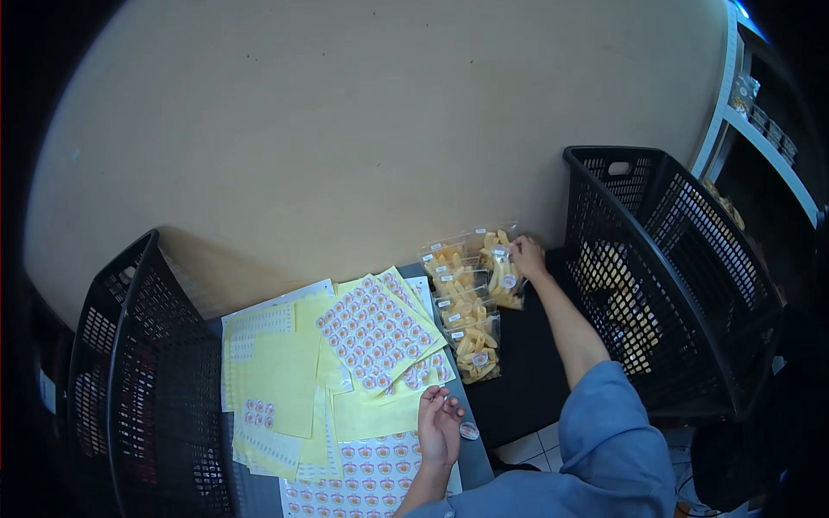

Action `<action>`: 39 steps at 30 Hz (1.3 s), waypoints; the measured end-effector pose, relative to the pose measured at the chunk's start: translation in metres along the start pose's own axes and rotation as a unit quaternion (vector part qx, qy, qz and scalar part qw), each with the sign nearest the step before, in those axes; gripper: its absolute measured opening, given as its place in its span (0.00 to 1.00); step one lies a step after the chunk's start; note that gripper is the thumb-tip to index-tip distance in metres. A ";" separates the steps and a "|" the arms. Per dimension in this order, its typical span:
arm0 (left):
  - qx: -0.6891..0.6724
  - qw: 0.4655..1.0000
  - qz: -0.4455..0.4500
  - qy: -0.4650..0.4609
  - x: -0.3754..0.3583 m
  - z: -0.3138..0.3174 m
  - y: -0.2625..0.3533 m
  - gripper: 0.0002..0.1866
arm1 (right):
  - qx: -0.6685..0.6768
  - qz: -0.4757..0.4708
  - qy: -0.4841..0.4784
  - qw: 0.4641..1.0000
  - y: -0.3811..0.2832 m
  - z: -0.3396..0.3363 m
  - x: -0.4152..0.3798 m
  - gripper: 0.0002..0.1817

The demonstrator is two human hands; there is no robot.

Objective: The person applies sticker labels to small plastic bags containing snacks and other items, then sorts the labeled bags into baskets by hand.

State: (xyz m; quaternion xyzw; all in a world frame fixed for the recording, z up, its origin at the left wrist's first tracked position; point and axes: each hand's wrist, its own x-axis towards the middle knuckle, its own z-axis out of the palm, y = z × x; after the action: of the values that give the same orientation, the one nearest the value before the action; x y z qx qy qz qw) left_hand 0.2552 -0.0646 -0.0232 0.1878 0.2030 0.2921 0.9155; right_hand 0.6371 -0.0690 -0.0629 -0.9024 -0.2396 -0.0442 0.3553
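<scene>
My right hand (528,257) reaches out to a clear bag of yellow snack pieces (503,274), its fingers closed on the bag's upper right edge. More snack bags (467,307) overlap in a column just left of it, the nearest with a round label. My left hand (440,426) is palm up with curled fingers over the table edge, beside the sticker sheets; whether it holds anything is too small to tell. A round sticker (469,431) lies right of it. Printed sticker sheets (380,332) and yellow backing sheets (276,384) spread across the table's left part.
A tall black crate (118,345) stands at the left. Another black crate (661,259) at the right has packed bags (635,319) inside. Behind it is a shelf frame (768,155) with packages. A beige wall (380,155) rises behind the table.
</scene>
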 end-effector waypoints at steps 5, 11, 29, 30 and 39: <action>-0.005 1.000 -0.024 -0.013 -0.003 0.004 -0.002 0.09 | -0.148 -0.254 0.154 0.943 -0.076 -0.106 -0.027 0.06; -0.003 0.999 -0.037 -0.025 -0.006 0.006 -0.005 0.09 | -0.193 -0.238 0.471 0.827 -0.146 -0.255 -0.049 0.04; -0.017 0.997 -0.041 -0.061 -0.012 0.010 -0.003 0.08 | -0.161 -0.105 0.643 0.741 -0.092 -0.319 -0.053 0.10; -0.025 0.997 -0.045 -0.057 -0.013 0.011 -0.002 0.08 | -0.127 -0.098 0.633 0.757 -0.090 -0.320 -0.054 0.11; -0.023 0.996 -0.053 -0.066 -0.016 0.015 -0.005 0.09 | -0.086 -0.374 0.182 0.905 -0.122 -0.162 -0.124 0.22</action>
State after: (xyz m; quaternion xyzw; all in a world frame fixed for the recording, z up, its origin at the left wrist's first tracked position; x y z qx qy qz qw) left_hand 0.2526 -0.0816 -0.0089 0.1745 0.1448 0.2349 0.9452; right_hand 0.4864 -0.1490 0.1025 -0.7501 -0.4861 -0.3575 0.2708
